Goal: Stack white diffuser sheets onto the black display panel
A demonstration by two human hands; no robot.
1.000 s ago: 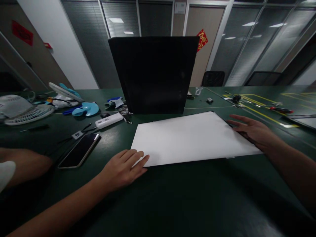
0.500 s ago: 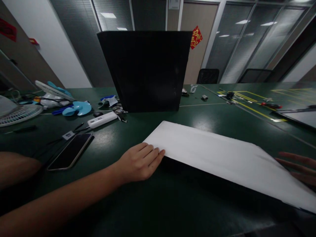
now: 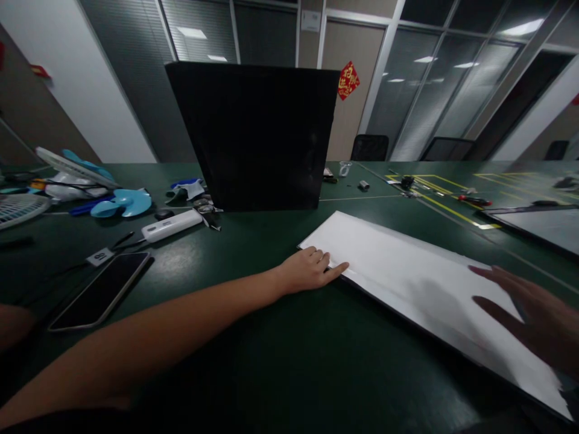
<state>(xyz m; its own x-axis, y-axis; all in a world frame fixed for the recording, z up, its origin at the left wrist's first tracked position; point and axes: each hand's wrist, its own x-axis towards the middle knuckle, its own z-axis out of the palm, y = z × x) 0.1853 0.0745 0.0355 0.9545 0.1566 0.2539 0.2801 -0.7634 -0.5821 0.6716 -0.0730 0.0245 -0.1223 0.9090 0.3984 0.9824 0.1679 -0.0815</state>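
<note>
A flat white panel (image 3: 384, 265) with a thin dark edge lies slantwise on the green table, running from the middle to the lower right. My left hand (image 3: 310, 269) is closed at its near left corner, fingers curled on the rim and one digit stretched along the white face; the grip underneath is hidden. Over the panel's right part hovers my right hand (image 3: 538, 319), open, fingers apart and slightly blurred. It casts a shadow on the white surface. Whether it touches the panel I cannot tell.
A large black panel (image 3: 262, 138) stands upright at the back. To the left are a phone (image 3: 102, 289), a white stick-shaped device (image 3: 172, 226) with a cable, blue fan blades (image 3: 122, 204) and fan parts. Another framed panel (image 3: 543, 223) and a screwdriver (image 3: 474, 200) lie right.
The white panel has come down flatter onto the table and shifted right in view. My left hand moved along with it. My right hand has come further into view over the panel.
</note>
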